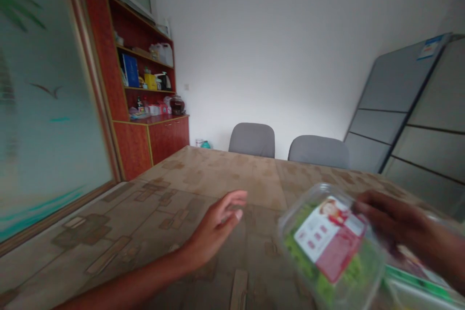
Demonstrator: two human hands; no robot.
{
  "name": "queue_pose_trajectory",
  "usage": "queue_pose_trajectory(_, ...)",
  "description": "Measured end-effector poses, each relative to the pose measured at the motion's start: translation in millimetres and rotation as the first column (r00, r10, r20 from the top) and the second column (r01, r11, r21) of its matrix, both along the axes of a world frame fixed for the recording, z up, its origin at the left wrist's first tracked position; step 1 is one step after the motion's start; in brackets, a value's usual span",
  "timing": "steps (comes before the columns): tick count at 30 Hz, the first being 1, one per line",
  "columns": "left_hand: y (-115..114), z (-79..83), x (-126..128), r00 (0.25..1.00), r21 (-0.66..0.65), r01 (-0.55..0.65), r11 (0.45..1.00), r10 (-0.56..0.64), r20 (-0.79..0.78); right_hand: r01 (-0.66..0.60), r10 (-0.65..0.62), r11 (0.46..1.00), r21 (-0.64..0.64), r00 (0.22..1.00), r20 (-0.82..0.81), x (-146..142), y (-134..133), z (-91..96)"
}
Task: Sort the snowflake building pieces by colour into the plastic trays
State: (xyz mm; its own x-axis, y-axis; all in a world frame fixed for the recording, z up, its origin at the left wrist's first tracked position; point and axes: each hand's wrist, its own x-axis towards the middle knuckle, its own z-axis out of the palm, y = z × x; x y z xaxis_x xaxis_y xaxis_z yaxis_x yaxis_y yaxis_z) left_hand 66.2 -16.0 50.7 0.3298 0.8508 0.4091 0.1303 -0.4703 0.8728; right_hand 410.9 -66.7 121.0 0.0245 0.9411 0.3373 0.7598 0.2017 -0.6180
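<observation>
One clear container (336, 247): at your right, tilted, raised over the table (170, 235); blurred.
Label (330, 237): white and red, turned toward you.
Leafy greens (355, 273): inside the container, showing around the label.
Right hand (390, 218): your grip is closed on the container's right edge; fingertips too blurred to make out.
Left hand (216, 227): your grip is half open, fingers loosely curled, empty; over the table, well left of the container.
Green-edged pack (417, 282): lower right, partly covered by your right forearm.
Grey chairs (252, 139): two, beyond the table's far edge.
Red cabinet (131, 147): back left, shelves loaded.
</observation>
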Motion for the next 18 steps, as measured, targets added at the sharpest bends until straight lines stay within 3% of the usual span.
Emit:
queue_pose_trajectory(1,3.7,1.5,-12.1,0.999,-0.005,-0.034,0.999,0.034,0.016,-0.125,0.113,0.979,-0.162,0.99,-0.085,-26.2,13.9,0.2)
queue_pose_trajectory(4,9.2,2.6,-47.4,0.99,-0.02,-0.139,0.99,0.139,0.023,-0.249,0.199,0.911,-0.328,0.964,-0.178,-107.7,53.4,-10.4)
queue_pose_trajectory(7,6.8,-3.7,-80.9,0.979,-0.007,-0.204,0.979,0.204,-0.028,-0.28,0.206,0.87,-0.406,0.954,-0.218,-172.9,82.7,-35.7)
queue_pose_trajectory(9,2.6,-10.7,-100.0,0.968,0.035,-0.206,0.978,0.209,-0.138,-0.296,0.213,0.851,-0.435,0.95,-0.229,-201.8,94.6,-54.3)
queue_pose_trajectory(13,-6.0,-19.3,-120.2,0.875,0.145,-0.095,0.985,0.152,-0.46,-0.343,0.246,0.803,-0.488,0.935,-0.254,-225.8,99.1,-81.5)
queue_pose_trajectory(18,-15.4,-13.7,-113.7,0.752,0.12,0.078,0.99,0.021,-0.659,-0.44,0.352,0.755,-0.486,0.898,-0.265,-202.5,86.0,-99.3)
